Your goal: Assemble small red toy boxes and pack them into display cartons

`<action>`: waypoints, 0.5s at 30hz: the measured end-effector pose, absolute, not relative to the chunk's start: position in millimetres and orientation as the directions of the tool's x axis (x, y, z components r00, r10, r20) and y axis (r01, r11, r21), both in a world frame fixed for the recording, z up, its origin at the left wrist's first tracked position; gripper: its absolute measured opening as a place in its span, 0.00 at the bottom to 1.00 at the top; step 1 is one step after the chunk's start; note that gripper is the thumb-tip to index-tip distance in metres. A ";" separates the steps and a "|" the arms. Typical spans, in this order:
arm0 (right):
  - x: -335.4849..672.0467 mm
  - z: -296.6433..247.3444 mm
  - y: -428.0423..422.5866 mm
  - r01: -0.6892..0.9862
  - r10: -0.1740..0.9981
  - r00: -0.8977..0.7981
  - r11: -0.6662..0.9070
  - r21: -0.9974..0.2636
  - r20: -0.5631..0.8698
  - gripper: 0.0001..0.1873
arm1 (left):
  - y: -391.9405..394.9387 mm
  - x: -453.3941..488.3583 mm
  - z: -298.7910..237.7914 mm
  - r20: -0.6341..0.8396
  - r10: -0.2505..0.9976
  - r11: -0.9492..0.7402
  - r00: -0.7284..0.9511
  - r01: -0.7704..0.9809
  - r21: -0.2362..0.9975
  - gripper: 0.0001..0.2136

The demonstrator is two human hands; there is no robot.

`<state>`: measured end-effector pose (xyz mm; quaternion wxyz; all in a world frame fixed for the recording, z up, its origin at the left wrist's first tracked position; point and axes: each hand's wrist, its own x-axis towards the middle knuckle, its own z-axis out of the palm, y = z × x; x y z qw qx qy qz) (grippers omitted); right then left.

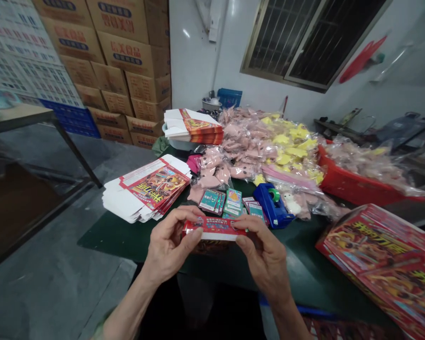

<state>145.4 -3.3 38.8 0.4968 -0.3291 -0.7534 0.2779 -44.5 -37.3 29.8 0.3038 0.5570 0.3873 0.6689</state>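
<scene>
My left hand [171, 243] and my right hand [265, 255] pinch the two ends of a small red printed cardboard box [212, 229] above the dark green table [106, 238]. Its white inner edge shows along the lower side. Just beyond my hands lie several small packs of cards [219, 203], and a blue tape dispenser [272, 205] stands to their right. A flat stack of unfolded printed box blanks [148, 189] lies to the left of my left hand.
Another blank stack [193, 127] and heaped plastic bags of pink and yellow items [254, 151] fill the table's far side. A red crate [354, 179] sits right, with a large printed carton [378, 255] near. Stacked cardboard cartons [120, 80] stand behind.
</scene>
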 end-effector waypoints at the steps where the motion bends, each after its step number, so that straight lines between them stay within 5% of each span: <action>1: 144.8 39.6 -3.9 0.245 0.761 -0.287 0.645 -0.724 0.581 0.07 | -36.9 -45.9 32.2 0.546 0.821 -0.536 -0.164 0.104 0.838 0.06; 6: 139.8 42.3 -6.9 0.314 0.715 -0.262 0.698 -0.643 0.648 0.08 | -34.4 -50.3 40.0 0.646 0.760 -0.603 -0.076 0.289 0.743 0.08; 15: 130.5 42.3 -19.6 0.381 0.650 -0.214 0.743 -0.550 0.729 0.13 | -27.3 -56.6 20.8 0.501 0.860 -0.509 -0.096 -0.097 0.855 0.06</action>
